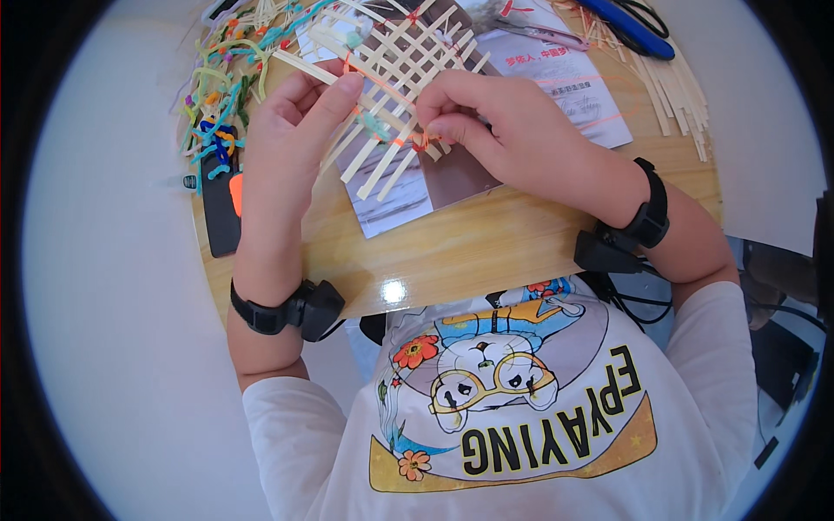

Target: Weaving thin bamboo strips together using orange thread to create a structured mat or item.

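Observation:
A lattice of pale flat woven strips (401, 54) lies over the papers at the far middle of the table. My left hand (300, 122) grips its left edge, with thumb and fingers closed on the strips. At the lower right corner, my right hand (499, 117) pinches a thin orange string (401, 141) against the crossing strips. That string runs along the lattice's near side, and thin orange strands trail to the right past my hand. Tufts of pale green fibre (375, 126) sit on the weave. Some strip ends stick out loose toward me.
A printed booklet (393, 210) lies under the lattice. Colourful fuzzy stems (228, 104) are heaped at the left, beside a dark flat case (221, 208). Scissors (539, 33) and a blue-handled tool (632, 30) rest at the far right, near loose pale strips (678, 91).

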`<state>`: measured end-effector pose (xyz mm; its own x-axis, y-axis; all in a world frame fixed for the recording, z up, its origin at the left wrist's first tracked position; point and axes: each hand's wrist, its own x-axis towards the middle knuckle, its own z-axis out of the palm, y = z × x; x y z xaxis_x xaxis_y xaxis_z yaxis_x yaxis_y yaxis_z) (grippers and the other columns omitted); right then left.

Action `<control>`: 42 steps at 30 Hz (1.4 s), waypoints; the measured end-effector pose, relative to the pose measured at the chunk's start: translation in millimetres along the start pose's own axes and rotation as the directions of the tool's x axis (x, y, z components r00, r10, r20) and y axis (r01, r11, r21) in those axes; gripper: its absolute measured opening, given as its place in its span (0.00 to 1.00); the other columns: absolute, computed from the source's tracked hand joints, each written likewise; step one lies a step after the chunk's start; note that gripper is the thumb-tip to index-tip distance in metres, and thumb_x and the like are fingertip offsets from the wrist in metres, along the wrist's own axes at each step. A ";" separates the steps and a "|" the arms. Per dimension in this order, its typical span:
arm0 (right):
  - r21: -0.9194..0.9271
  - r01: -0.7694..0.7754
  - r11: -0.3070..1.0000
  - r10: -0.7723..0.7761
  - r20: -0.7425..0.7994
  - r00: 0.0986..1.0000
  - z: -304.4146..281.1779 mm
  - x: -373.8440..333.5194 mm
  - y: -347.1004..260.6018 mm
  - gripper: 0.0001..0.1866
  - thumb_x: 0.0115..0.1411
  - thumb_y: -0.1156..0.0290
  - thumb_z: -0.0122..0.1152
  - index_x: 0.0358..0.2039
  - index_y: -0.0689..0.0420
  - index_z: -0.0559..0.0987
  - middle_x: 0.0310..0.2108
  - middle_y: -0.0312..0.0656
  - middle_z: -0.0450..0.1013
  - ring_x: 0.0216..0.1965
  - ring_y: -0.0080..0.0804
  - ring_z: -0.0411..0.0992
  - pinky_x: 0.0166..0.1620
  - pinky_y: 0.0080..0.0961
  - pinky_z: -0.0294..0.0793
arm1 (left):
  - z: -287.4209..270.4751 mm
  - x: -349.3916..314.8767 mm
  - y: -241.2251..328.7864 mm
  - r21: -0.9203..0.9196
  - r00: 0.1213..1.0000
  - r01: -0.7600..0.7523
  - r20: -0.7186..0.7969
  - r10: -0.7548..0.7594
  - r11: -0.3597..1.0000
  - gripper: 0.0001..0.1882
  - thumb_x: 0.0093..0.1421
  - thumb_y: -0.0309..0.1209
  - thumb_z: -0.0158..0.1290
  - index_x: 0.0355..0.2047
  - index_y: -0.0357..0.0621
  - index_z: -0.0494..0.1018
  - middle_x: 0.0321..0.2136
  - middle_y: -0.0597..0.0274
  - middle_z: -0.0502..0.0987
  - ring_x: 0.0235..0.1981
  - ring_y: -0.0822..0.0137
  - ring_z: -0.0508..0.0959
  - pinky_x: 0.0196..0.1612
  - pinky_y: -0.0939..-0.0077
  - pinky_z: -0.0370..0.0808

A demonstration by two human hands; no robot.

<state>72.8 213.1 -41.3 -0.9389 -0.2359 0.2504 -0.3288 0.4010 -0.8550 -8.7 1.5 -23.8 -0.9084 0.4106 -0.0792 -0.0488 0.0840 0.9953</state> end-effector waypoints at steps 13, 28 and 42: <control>-0.141 0.176 0.974 -0.170 0.052 0.984 8.3 -3.7 -7.6 0.05 0.63 0.72 0.53 0.36 0.59 0.72 0.29 0.48 0.73 0.35 0.49 0.73 0.38 0.41 0.71 | 3.2 -17.2 17.2 0.048 0.994 -0.108 0.003 0.108 0.993 0.18 0.60 0.30 0.61 0.46 0.32 0.74 0.39 0.59 0.79 0.41 0.73 0.77 0.47 0.78 0.72; -0.070 0.121 0.990 -0.103 0.218 0.970 8.3 -11.1 -17.0 0.05 0.60 0.82 0.51 0.35 0.59 0.68 0.30 0.45 0.70 0.35 0.46 0.72 0.37 0.35 0.70 | 11.3 -24.2 10.7 0.241 0.896 -0.417 -0.050 0.441 0.876 0.08 0.56 0.24 0.63 0.34 0.37 0.75 0.31 0.66 0.79 0.34 0.76 0.75 0.41 0.81 0.71; 0.069 -0.066 0.995 0.052 0.181 0.982 2.0 -9.7 -7.4 0.04 0.63 0.76 0.54 0.38 0.57 0.70 0.30 0.44 0.74 0.30 0.39 0.73 0.34 0.35 0.69 | 16.0 -24.8 6.3 0.475 0.775 -0.573 0.049 0.630 0.668 0.08 0.56 0.19 0.61 0.36 0.36 0.76 0.35 0.63 0.78 0.36 0.73 0.76 0.38 0.80 0.72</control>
<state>84.5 210.7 -38.3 -0.9209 -0.3712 0.1190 -0.2587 0.3535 -0.8990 20.1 6.4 -16.5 -0.7141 0.4160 0.5631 0.6854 0.2516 0.6833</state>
